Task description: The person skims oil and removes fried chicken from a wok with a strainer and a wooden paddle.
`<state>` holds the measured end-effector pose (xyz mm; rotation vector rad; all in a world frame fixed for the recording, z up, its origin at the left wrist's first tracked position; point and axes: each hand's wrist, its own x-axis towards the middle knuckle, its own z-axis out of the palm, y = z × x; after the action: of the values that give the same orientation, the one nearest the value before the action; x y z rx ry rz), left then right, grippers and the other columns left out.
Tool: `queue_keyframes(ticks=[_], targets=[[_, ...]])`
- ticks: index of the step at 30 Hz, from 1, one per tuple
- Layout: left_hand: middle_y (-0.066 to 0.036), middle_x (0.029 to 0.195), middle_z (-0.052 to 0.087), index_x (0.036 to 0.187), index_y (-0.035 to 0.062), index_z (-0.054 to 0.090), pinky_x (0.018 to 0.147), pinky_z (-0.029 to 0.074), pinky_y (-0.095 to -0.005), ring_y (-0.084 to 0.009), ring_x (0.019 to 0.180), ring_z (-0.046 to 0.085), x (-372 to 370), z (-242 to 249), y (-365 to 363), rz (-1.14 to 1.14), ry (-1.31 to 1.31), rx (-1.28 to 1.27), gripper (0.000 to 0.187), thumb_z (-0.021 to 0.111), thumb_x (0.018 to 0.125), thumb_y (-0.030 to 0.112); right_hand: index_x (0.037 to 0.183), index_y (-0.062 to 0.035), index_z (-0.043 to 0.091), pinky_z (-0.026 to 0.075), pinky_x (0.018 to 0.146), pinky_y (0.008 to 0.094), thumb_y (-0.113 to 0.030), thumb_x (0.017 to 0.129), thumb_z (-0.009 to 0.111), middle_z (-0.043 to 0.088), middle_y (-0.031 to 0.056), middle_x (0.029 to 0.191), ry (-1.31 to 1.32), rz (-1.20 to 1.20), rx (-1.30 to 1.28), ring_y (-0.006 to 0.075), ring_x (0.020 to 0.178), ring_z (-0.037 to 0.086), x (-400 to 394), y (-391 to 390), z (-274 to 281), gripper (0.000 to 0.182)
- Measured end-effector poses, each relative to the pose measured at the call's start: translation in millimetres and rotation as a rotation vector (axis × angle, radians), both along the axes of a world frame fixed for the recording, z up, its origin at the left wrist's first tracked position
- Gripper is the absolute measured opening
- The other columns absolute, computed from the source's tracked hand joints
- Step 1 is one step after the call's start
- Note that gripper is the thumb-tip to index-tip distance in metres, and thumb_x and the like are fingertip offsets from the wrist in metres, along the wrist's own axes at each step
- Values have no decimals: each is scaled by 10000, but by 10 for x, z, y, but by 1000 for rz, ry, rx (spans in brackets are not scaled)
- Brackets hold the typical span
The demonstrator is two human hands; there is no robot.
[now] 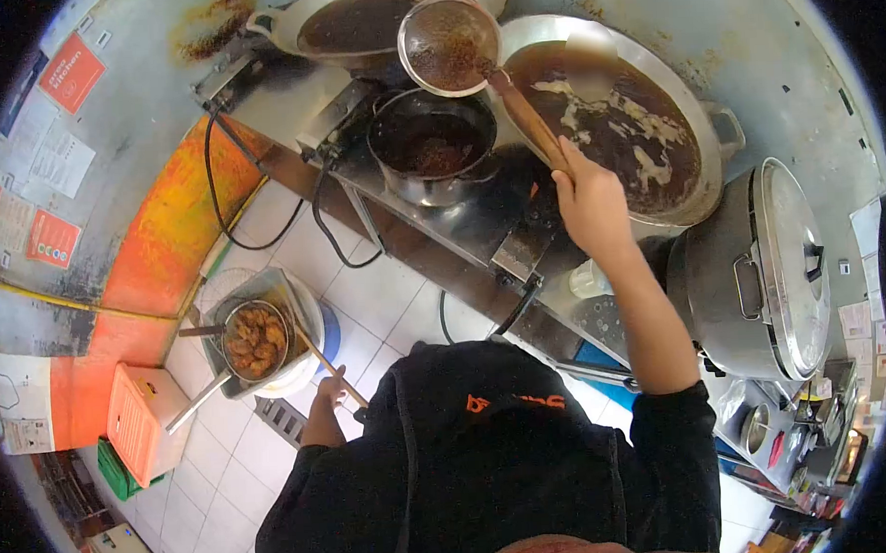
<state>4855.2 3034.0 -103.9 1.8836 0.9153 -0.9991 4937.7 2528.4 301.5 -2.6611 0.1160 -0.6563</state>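
My right hand (594,199) is wrapped round the wooden handle of a round mesh strainer (443,41). Dark crumbs lie in its mesh, and it hangs above the black-rimmed pot (436,158), overlapping the edges of two large pans. The right pan (707,171) holds dark oil with pale foam. Lower left, my left hand (335,388) is closed on a thin wooden stick (320,357). The stick's far end reaches a metal basket of browned fried pieces (256,341), which sits over a grey tub (287,283).
A big lidded stockpot (749,273) stands right of the pans. Another dark-filled pan (353,23) is at the back. A white box with an orange lid (138,423) sits on the tiled floor, lower left. Black hoses (224,202) hang at the stove front.
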Motion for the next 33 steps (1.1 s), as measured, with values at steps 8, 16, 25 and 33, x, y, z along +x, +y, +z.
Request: queue_keyframes(ticks=[8,16,25,33], targets=[[-171,1014,549,1176,43,443,710,456,-434,-286,851,541,-141,-283,-120,309,108,-305,621,589,776,496,1260,-159,459,491,654,419,-56,814,472,562,154,905,269,-36,-288,337,737,598,125,169,-820,458],[-148,938,593,1204,46,427,765,418,-468,-295,846,560,-144,-235,-156,371,18,-229,778,359,792,702,1293,-143,409,521,645,384,-40,783,509,553,177,992,373,-78,-303,328,747,621,166,260,-931,529],[-165,1083,559,1313,33,348,848,334,-464,-326,984,523,-202,-417,66,496,-98,-195,949,159,758,779,928,-15,594,396,524,295,-156,846,497,524,35,618,592,148,855,151,550,505,271,258,-935,190],[-152,910,584,1182,10,489,715,454,-359,-242,833,560,-129,-810,413,406,-65,-352,995,190,708,832,1180,-64,552,282,451,183,-139,868,483,403,-66,591,472,248,1159,28,508,353,-302,172,348,328]])
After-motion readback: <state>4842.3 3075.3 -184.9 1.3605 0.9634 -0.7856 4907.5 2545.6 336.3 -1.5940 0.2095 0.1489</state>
